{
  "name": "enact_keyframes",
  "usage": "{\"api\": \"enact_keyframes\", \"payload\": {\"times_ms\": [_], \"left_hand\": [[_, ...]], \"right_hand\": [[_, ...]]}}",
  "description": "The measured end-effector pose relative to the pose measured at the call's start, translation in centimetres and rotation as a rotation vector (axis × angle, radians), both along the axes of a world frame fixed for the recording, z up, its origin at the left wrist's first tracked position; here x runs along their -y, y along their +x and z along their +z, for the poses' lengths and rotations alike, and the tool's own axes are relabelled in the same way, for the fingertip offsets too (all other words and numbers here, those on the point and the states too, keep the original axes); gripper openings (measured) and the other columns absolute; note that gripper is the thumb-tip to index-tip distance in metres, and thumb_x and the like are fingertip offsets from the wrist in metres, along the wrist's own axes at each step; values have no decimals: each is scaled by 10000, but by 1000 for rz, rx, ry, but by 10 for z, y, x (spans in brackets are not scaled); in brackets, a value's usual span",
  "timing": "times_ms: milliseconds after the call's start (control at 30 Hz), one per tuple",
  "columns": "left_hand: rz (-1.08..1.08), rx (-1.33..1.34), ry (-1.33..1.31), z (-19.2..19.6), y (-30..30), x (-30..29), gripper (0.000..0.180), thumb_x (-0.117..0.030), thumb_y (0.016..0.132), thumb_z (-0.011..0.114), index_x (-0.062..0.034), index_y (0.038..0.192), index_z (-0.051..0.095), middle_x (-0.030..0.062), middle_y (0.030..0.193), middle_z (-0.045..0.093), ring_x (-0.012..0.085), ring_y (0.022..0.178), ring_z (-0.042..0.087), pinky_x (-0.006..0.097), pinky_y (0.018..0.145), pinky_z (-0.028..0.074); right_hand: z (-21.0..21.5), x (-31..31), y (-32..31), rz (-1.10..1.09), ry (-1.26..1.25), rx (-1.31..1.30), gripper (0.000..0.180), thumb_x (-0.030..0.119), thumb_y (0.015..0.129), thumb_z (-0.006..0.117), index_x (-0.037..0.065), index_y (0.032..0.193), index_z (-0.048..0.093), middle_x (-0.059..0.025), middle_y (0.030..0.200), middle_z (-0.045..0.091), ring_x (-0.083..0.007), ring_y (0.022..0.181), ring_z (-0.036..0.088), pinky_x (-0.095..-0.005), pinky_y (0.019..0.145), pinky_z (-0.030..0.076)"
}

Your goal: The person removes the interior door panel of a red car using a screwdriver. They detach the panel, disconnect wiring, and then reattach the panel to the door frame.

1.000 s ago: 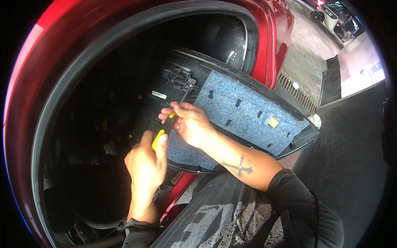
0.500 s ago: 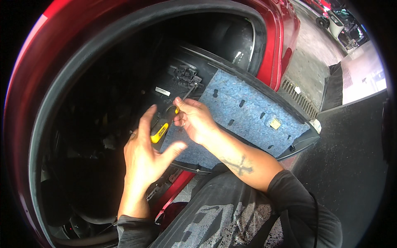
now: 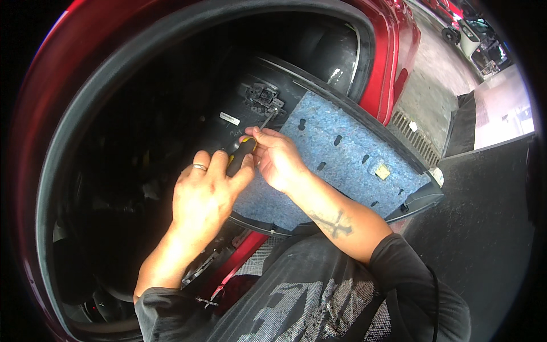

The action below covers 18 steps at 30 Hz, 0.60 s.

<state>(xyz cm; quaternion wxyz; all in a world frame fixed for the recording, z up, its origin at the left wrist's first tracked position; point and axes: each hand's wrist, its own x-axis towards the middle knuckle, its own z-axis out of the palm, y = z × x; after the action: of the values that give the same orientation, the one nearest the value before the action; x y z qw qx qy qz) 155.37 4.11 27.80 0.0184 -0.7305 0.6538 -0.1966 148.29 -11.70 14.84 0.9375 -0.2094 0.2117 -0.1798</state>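
A red car body (image 3: 393,62) arcs above and right of the fingers, its black door seal (image 3: 85,114) curving round them. Far right lie grey pavement (image 3: 433,74), a drain grate (image 3: 413,137) and parked cars (image 3: 473,40).

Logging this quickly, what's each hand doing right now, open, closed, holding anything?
Left hand: closed around the black-and-yellow screwdriver handle.
Right hand: fingers curled, pinching the screwdriver near the top of its handle.

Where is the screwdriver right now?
In the head view, centre frame: the screwdriver is held between left hand and right hand, its tip reaching the black switch module.
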Motion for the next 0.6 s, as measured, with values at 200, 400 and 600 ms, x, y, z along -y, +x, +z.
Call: {"api": "enact_keyframes", "payload": {"times_ms": [200,400,600], "left_hand": [[412,-790,-79,2,-8,-12,334,-322,1091,668,-16,1226,672,164,759,733,412,723,764,485,677,561],[164,-324,-97,-7,-12,-8,295,-236,954,811,-60,1173,721,106,795,706,330,732,688,413,606,562],[6,-54,-77,-6,-11,-5,376,-135,775,829,-145,1146,773,41,848,611,230,751,593,345,562,509]], "right_hand": [[-8,-6,4,13,-34,12,189,190,1143,615,28,1214,683,-130,1134,764,-228,1030,745,-422,946,596],[-13,-3,-2,-10,-21,28,195,227,1131,654,35,1143,684,-127,1081,758,-227,975,742,-429,889,602],[-5,1,-3,-9,25,50,192,177,1143,600,19,1246,635,-152,1143,742,-266,1078,736,-451,959,591]]}}
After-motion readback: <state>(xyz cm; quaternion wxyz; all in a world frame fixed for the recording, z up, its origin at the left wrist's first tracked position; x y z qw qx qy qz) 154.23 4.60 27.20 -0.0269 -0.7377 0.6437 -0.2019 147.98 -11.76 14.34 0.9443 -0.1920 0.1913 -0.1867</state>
